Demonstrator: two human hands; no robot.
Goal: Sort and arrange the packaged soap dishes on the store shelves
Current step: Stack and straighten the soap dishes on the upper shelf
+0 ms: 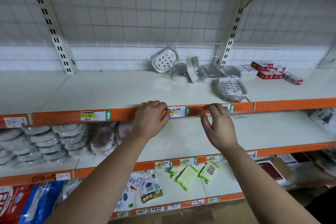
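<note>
Here left hand [151, 116] curls over orange shelf edge [127, 113], part-hiding label [177, 112]; right hand [219, 125] loose, empty; soap dishes [165, 59] blurred

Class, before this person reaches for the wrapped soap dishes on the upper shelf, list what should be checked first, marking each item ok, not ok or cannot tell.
1. Hands free: left hand and right hand are at the orange shelf edge, neither carrying a dish: ok.
2. Order of the soap dishes: jumbled, some tilted: not ok.
3. Room to line them up: bare shelf to their left: ok.
4. Safety of the front dish: it lies close to the edge: cannot tell.
5. Match with the price label: writing blurred: cannot tell.
</note>
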